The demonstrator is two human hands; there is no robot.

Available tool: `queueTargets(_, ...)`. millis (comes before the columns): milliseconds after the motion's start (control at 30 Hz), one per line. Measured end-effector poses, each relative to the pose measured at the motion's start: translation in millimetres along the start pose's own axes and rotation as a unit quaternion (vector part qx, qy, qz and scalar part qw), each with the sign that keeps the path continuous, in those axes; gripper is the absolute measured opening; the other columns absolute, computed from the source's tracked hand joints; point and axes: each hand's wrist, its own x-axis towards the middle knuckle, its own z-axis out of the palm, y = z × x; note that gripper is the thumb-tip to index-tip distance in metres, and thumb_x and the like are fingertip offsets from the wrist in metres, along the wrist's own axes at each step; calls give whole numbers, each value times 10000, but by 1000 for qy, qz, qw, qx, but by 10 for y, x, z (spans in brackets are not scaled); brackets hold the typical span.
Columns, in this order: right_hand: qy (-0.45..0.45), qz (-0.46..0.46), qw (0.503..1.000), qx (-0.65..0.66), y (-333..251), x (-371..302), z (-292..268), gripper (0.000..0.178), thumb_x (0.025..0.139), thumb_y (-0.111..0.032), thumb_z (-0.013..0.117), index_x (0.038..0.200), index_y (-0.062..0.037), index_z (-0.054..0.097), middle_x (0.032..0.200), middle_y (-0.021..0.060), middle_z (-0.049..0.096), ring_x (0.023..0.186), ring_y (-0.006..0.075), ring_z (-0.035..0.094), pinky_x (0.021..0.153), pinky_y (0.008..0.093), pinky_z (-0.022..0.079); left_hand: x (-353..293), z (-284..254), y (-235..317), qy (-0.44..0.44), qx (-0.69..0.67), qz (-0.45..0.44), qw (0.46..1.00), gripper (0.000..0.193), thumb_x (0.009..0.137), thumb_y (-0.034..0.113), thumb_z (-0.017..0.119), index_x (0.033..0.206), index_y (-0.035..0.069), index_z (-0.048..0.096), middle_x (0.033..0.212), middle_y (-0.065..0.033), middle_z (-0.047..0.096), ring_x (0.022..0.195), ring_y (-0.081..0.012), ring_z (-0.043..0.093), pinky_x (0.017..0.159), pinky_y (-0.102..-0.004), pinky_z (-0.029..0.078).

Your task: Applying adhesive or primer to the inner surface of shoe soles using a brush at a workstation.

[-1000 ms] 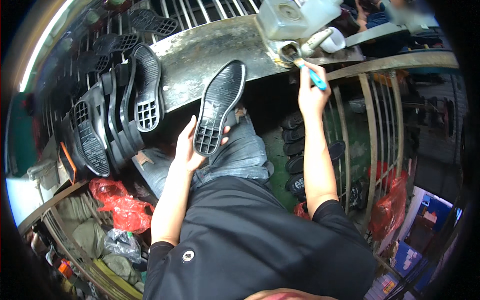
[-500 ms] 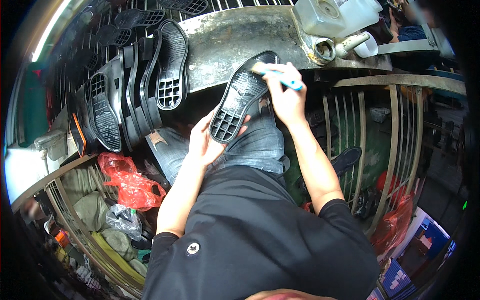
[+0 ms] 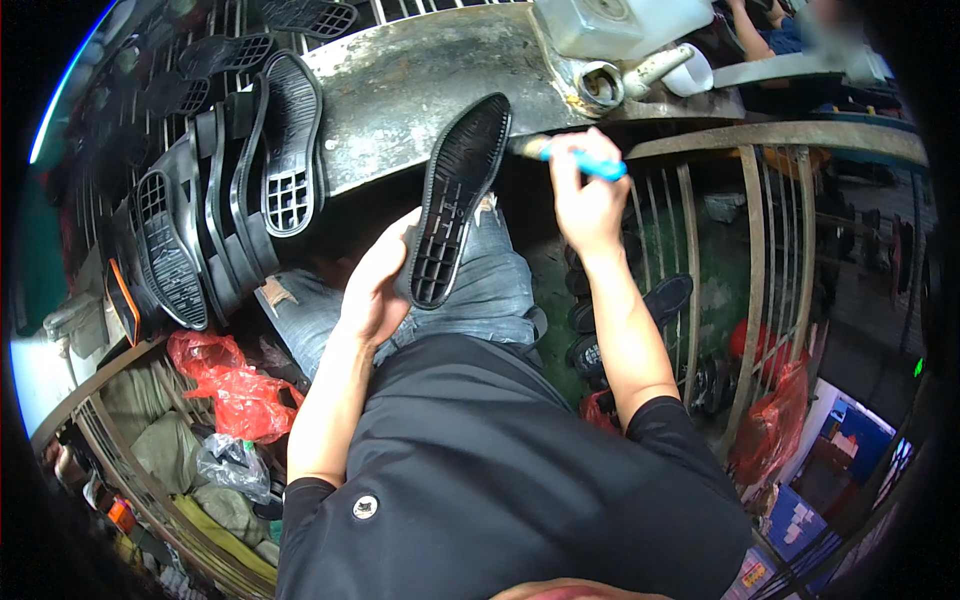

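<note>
My left hand point(image 3: 378, 280) is closed on the heel end of a black shoe sole point(image 3: 458, 200), which stands tilted over my lap with its ribbed, gridded face showing. The fingers behind the sole are hidden. In my right hand point(image 3: 588, 195) is a brush with a blue handle point(image 3: 600, 166) and pale bristles. The bristles are smeared by motion and sit just right of the sole's upper edge, apart from it. More black soles point(image 3: 290, 150) stand and lean in a row at the left.
A stained metal work surface point(image 3: 400, 85) lies ahead, with a translucent plastic container point(image 3: 590, 25) and a crusted glue pot point(image 3: 600, 88) on its right. Metal racks point(image 3: 752, 290) flank me. Red plastic bags point(image 3: 240, 390) lie at the left. Another person's arm point(image 3: 750, 35) shows far right.
The brush has come off the sole's face and moved right. My left hand has turned the sole more upright and edge-on. The whole view has shifted somewhat.
</note>
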Motion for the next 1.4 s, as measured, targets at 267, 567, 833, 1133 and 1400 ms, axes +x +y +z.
queueTargets(267, 130, 51, 985, -101, 320, 267, -178, 126, 1038, -142, 746, 1109, -38, 733, 1042, 133, 790, 1008, 342, 745, 983, 444, 534, 97, -179, -86, 91, -119, 9, 989, 653, 1184, 502, 404, 1697, 99, 380, 1664, -196, 510, 1498, -407, 539, 1231, -556, 469)
queueTargets(567, -42, -41, 992, 110, -466, -353, 863, 195, 958, -157, 789, 1133, -74, 761, 1053, 76, 762, 1033, 314, 717, 1169, 553, 436, 71, -375, -181, 62, -279, 21, 958, 703, 1175, 580, 348, 1708, 122, 384, 1701, -175, 477, 1566, -411, 455, 1318, -567, 348)
queueTargets(833, -185, -115, 955, 203, -1121, -757, 529, 243, 891, -179, 835, 1105, -81, 772, 1003, 71, 748, 994, 299, 719, 1119, 524, 473, 32, -513, -145, 0, -302, -10, 953, 676, 1189, 527, 341, 1706, 94, 384, 1657, -165, 539, 1519, -344, 527, 1266, -554, 409)
queueTargets(1133, -222, 110, 962, 115, -329, 317, 236, 238, 1067, -258, 726, 1009, -28, 705, 846, 155, 749, 800, 305, 759, 754, 401, 574, 75, -175, -71, 103, -57, 84, 989, 668, 1201, 452, 376, 1710, 20, 346, 1676, -174, 503, 1506, -302, 541, 1242, -509, 454)
queueTargets(1400, -106, 58, 992, 28, 7, 554, 144, 229, 1062, -246, 730, 1001, -26, 716, 889, 174, 772, 839, 360, 770, 774, 421, 584, 29, -132, 16, 94, 1, 85, 992, 681, 1196, 483, 378, 1689, 14, 390, 1667, -167, 515, 1498, -285, 550, 1231, -491, 466)
